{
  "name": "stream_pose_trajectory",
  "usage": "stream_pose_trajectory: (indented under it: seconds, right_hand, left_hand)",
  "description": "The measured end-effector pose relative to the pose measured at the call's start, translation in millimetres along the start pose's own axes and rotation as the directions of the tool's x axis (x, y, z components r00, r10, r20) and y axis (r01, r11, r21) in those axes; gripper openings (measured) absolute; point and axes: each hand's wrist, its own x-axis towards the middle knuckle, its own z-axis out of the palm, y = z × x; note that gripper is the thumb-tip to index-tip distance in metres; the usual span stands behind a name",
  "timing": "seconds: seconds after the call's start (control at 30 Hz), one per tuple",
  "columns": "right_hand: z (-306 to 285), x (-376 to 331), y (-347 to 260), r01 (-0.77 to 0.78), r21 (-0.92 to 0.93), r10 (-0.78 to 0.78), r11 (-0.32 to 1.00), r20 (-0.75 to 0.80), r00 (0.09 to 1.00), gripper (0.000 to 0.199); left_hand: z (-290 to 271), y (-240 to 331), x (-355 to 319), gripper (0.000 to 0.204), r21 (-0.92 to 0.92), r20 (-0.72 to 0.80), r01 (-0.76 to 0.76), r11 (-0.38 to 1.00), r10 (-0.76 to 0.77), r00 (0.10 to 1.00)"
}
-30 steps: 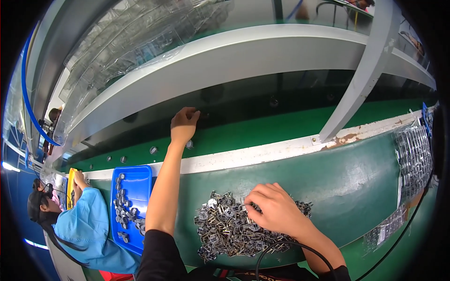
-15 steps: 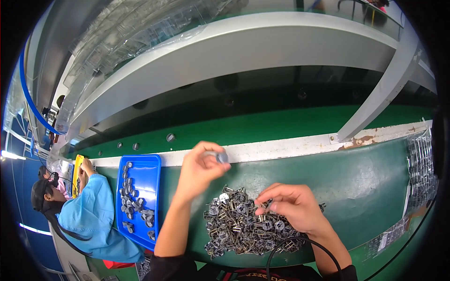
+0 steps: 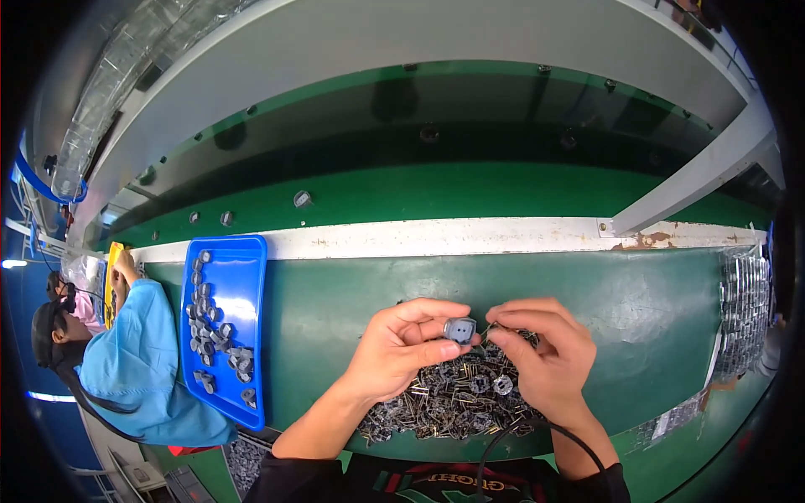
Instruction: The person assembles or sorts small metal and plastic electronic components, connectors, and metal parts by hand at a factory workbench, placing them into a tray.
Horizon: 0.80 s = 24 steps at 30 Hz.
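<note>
In front of me my left hand (image 3: 387, 354) pinches a small grey plastic socket piece (image 3: 459, 330) with two holes in its face. Close to its right side, my right hand (image 3: 547, 352) has thumb and forefinger closed on a thin metal pin part (image 3: 487, 329), mostly covered by the fingertips. Whether the two pieces touch I cannot tell. Beneath both hands lies a heap of small dark parts with metal pins (image 3: 457, 401) on the green table (image 3: 646, 310). A blue tray (image 3: 262, 335) with several loose grey socket pieces (image 3: 201, 323) stands to my left.
Behind a white rail (image 3: 470, 235) runs a green strip (image 3: 377, 189) carrying a few grey pieces (image 3: 303, 199). A slanted grey post (image 3: 696, 180) rises at the right, near stacked clear plastic trays (image 3: 742, 310). A co-worker in a blue top (image 3: 134, 365) sits left, by a yellow tray (image 3: 110, 285). A black cable (image 3: 579, 444) crosses my right forearm.
My left hand has come down and right with the grey socket piece, from above the heap to beside my right hand. My right hand has risen slightly. The whole view has shifted.
</note>
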Motion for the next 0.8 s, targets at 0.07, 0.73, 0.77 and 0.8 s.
stream_pose_trajectory:
  seconds: [0.07,0.73,0.77,0.8]
  right_hand:
    - [0.9,2.0,-3.2,0.099,-0.068,-0.097,0.993,0.026,0.995,0.019]
    - [6.6,8.3,3.1,0.272,-0.275,-0.223,0.922,0.198,0.955,0.023]
    - [5.6,10.5,5.1,0.270,-0.276,-0.221,0.922,0.194,0.956,0.023]
    - [-3.1,13.4,6.2,0.213,-0.326,-0.157,0.921,0.190,0.969,0.023]
  left_hand:
    - [-1.2,-3.0,-2.1,0.046,0.040,0.025,-0.001,0.999,0.000,1.000]
    - [4.1,1.4,1.0,0.032,0.266,-0.119,-0.026,0.964,0.060,0.991]
    - [0.2,3.9,3.2,0.030,0.353,-0.140,-0.053,0.934,0.108,0.984]
    - [2.1,6.4,13.2,0.027,0.355,-0.145,-0.103,0.929,0.164,0.976]
